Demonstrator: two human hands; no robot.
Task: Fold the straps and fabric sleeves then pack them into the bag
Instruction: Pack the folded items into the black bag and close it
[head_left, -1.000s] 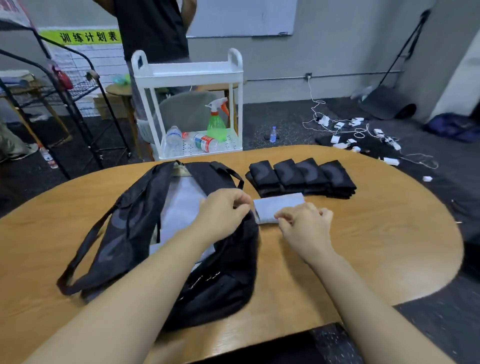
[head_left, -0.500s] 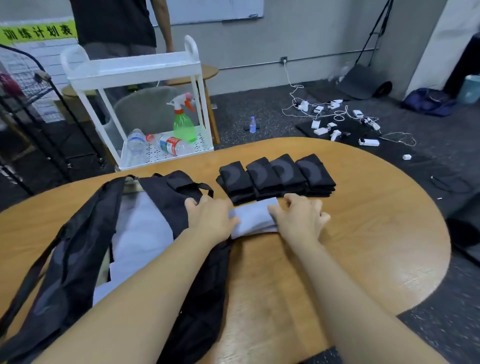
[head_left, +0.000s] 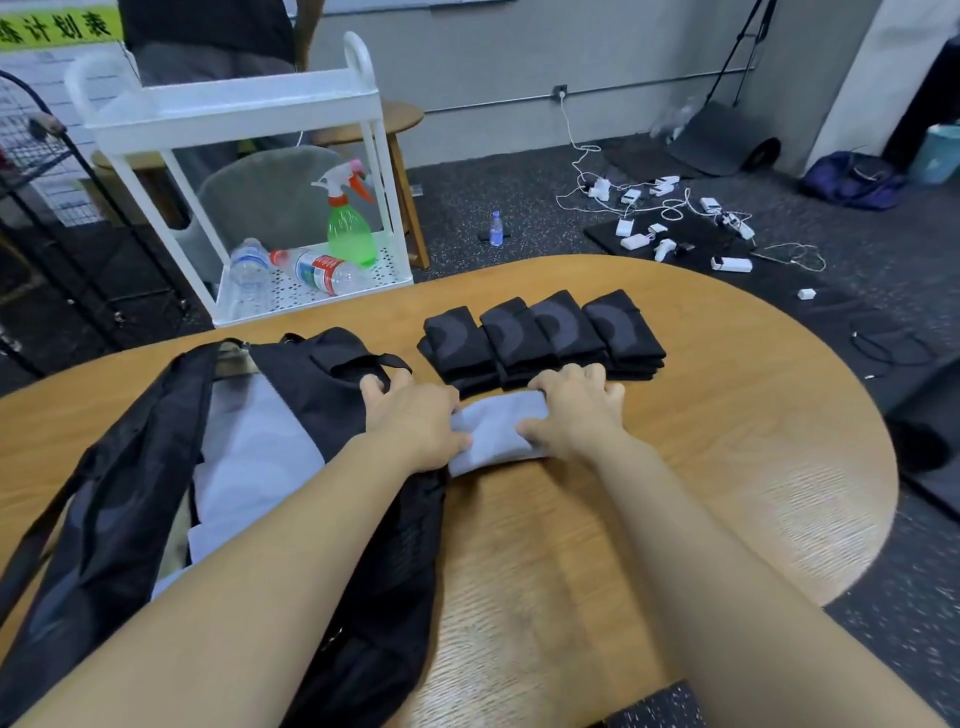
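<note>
From the head camera, looking down over the wooden table (head_left: 675, 519), the black bag (head_left: 358, 519) lies open on the table's left part, its pale grey lining showing and its long strap trailing toward the near left edge. Just right of the bag's mouth sits a folded light grey fabric piece (head_left: 493, 426), and both hands are on it: the left hand (head_left: 415, 415) has its fingers curled over the piece's left end, right where it meets the bag's edge, while the right hand (head_left: 576, 410) grips the right end, fingers bent over the far edge and thumb tucked against the near side. Just beyond the grey piece, farther from the person, four folded black sleeves (head_left: 545, 338) lie in a neat row, overlapping one another; the right hand's fingertips (head_left: 592, 371) reach up against them. Past the table's far edge stands a white cart (head_left: 239, 109) holding a green spray bottle (head_left: 350, 228) and water bottles.
</note>
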